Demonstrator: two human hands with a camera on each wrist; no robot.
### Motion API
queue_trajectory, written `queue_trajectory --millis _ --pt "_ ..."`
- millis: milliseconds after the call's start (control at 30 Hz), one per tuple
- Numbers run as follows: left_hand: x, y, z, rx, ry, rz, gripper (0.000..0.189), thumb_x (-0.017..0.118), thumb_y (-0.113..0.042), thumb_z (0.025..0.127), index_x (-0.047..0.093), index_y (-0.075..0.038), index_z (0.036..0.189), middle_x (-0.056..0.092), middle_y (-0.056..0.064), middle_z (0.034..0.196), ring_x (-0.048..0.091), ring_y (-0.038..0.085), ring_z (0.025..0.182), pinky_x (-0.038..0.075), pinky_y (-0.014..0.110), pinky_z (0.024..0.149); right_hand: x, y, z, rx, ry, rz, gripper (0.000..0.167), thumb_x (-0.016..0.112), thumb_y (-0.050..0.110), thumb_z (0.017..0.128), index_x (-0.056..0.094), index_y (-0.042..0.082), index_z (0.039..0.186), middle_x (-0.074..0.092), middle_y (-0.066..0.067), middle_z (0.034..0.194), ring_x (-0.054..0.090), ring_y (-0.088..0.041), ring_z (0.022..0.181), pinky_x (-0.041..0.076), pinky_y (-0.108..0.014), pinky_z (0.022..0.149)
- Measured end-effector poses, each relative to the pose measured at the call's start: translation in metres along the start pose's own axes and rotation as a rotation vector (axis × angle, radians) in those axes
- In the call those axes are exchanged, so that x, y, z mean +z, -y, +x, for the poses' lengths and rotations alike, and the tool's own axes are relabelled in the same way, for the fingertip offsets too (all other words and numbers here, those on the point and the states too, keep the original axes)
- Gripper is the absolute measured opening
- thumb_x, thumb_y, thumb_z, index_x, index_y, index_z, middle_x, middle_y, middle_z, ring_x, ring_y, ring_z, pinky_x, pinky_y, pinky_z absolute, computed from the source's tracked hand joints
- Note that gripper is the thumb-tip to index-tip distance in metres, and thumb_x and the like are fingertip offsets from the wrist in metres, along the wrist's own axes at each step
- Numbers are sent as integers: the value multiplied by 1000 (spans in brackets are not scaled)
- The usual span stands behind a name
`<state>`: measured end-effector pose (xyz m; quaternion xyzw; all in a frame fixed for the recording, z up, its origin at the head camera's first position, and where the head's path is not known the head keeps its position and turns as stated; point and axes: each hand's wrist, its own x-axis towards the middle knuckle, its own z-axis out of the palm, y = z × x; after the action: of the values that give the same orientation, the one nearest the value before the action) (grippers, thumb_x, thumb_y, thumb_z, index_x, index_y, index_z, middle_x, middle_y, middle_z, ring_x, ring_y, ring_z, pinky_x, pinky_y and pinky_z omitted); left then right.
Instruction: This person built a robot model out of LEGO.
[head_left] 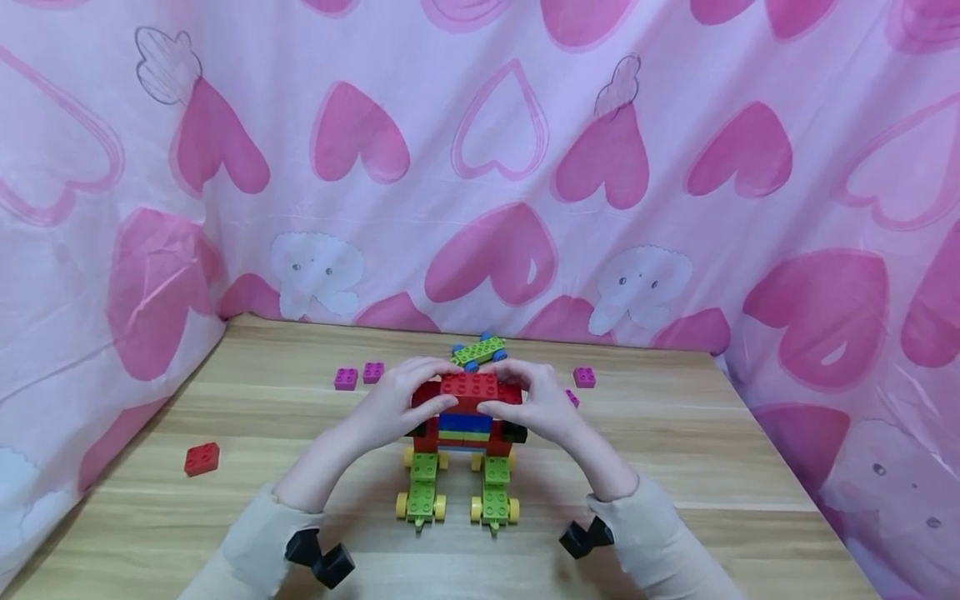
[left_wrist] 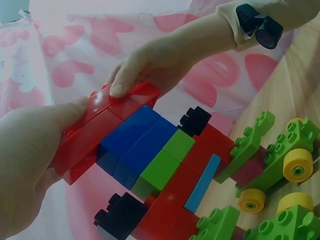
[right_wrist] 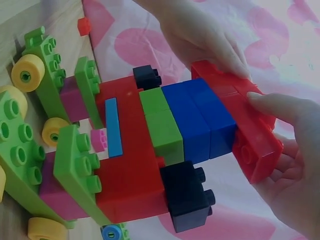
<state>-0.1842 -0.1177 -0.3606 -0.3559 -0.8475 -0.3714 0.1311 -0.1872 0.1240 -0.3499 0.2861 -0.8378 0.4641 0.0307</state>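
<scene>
A toy figure built of bricks stands mid-table, topped by a row of red bricks (head_left: 469, 387). My left hand (head_left: 397, 402) grips the left end of that row, thumb in front. At the other end, my right hand (head_left: 542, 402) holds it the same way. Below the row come blue bricks (left_wrist: 131, 144), green bricks (right_wrist: 162, 122) and a red body (right_wrist: 131, 185) with a light blue strip (right_wrist: 114, 127). Black bricks (left_wrist: 195, 121) stick out at both sides. The figure's feet are two green wheeled bases (head_left: 422, 498) with yellow wheels (left_wrist: 298, 166).
A small green car (head_left: 482, 351) with blue wheels sits behind the figure. Magenta bricks lie at the back left (head_left: 346, 379) and back right (head_left: 584, 377). One loose red brick (head_left: 202, 458) is near the table's left edge. Heart-patterned cloth (head_left: 491, 250) hangs around the wooden table (head_left: 675, 467).
</scene>
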Motion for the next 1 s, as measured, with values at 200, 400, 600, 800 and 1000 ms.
queue_trajectory --millis 200,400,600,800,1000 --pt "-3 4 -4 35 -2 7 47 69 -20 91 57 -11 136 59 11 138 54 33 128 48 56 100 -2 2 3 -5 44 -35 37 79 17 82 66 8 115 73 -7 103 67 -16 90 55 -25 80" --pt "-14 18 -8 80 -84 30 40 59 -26 98 58 -8 134 61 13 135 55 34 126 47 57 100 -4 4 6 -14 80 -58 37 77 19 83 64 7 115 71 -8 107 66 -18 95 54 -28 87" --pt "-20 42 -17 1 -222 63 33 56 -21 100 63 -6 128 64 15 129 60 33 117 53 51 92 -5 5 6 -21 103 -67 38 76 18 84 63 7 117 70 -9 111 66 -20 99 55 -28 87" --pt "-24 72 -27 -77 -249 102 34 64 -3 92 63 -3 126 66 17 122 60 26 81 51 38 71 -5 4 8 -50 100 -75 39 76 16 83 63 7 119 69 -8 114 67 -21 101 56 -28 88" --pt "-28 104 -34 -191 -176 112 43 66 -8 92 56 0 133 57 23 134 51 44 125 40 61 105 -5 5 9 -87 109 -64 43 76 14 83 62 4 123 69 -10 117 67 -22 104 56 -31 91"
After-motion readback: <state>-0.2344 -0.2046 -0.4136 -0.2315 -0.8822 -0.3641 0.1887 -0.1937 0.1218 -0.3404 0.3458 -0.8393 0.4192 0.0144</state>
